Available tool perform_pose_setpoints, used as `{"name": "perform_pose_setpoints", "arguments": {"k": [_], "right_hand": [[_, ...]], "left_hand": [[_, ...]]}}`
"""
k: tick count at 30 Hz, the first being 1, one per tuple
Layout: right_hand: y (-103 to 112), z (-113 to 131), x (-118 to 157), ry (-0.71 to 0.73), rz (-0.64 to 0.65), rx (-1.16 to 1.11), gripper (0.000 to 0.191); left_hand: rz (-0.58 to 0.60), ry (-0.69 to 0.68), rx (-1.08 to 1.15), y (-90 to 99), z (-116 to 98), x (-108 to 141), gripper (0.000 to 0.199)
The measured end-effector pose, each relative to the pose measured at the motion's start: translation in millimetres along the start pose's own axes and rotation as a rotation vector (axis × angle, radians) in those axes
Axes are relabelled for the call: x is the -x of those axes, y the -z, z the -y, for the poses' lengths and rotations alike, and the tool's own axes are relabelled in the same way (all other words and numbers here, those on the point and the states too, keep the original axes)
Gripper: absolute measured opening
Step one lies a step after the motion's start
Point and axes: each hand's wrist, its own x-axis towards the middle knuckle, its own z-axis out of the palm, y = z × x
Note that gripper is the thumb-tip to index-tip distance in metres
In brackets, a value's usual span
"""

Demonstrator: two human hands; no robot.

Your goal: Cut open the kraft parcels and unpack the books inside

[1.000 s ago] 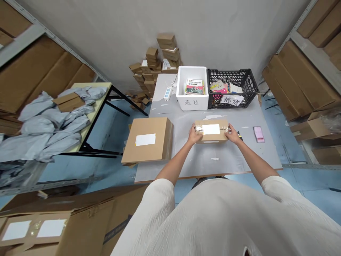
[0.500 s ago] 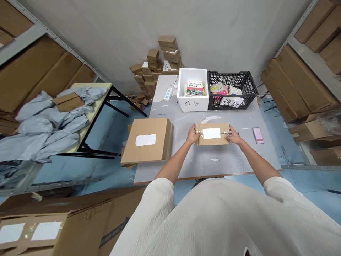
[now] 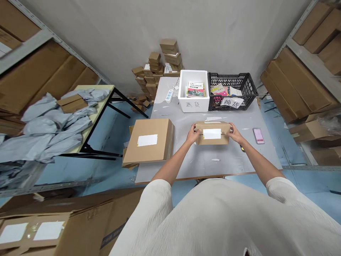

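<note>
A small cardboard box [image 3: 212,141] with a white label is held between my two hands over the grey table [image 3: 183,167]. My left hand [image 3: 193,135] grips its left end, thumb on the labelled face. At the opposite end, my right hand [image 3: 234,134] is closed round the box in the same way. The label faces me, and the far top edge of the box shows. Partly hidden under my right forearm lies a small black and yellow object [image 3: 242,148]. A phone with a pink screen [image 3: 258,136] rests to the right.
A larger cardboard box [image 3: 146,151] stands at the table's left side. Behind are a white bin [image 3: 194,105] and a black crate [image 3: 249,94], both holding books, and a power strip [image 3: 169,96]. Grey parcels [image 3: 39,126] cover the left table. Stacked boxes [image 3: 170,53] stand by the wall.
The small box has tipped so that its labelled face turns more toward me and its far edge shows. Both hands keep their hold. The view has shifted slightly.
</note>
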Motion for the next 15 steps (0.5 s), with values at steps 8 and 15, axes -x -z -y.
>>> {"name": "perform_pose_setpoints", "arguments": {"k": [8,15], "right_hand": [[-17,-15,16,-0.052,-0.125,0.068,0.085],[-10,-28,29,-0.089,-0.126,0.173,0.092]], "left_hand": [[-0.034,0.074,0.030,-9.4,11,23,0.053],[-0.063,0.223,-0.094,-7.7,25,32,0.067]]}}
